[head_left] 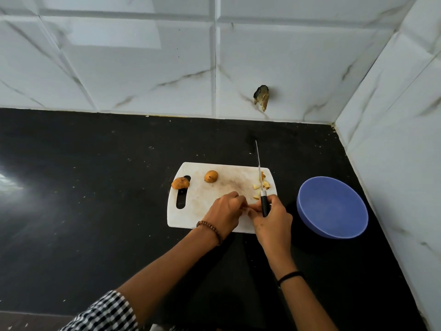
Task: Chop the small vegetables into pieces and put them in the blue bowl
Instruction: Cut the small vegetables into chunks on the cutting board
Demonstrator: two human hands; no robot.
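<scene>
- The white cutting board (210, 211) lies on the black worktop (95, 187), near the corner of the tiled wall (143, 68).
- Right hand (272, 218) – its grip is closed around the black handle of the knife (261, 187); the blade points away from the person, over the right part of the board.
- Left hand (225, 211) is on the board just beside the right one, fingers curled and touching the right hand's fingers. It seems to pinch sth small, but I cannot tell what, it is hidden.
- Two whole small vegetables: one (211, 176) in the far middle of the board, the other (180, 183) at the left edge, partly over the handle slot.
- Cut pieces (262, 185) – a small pale-yellow heap at the far right of the board, on both sides of the blade.
- The blue bowl (333, 207) stands on the worktop just to the right of the board, not touching it; no pieces visible inside.
- Left wrist has a bead bracelet (211, 229), right wrist a black band (290, 275).
</scene>
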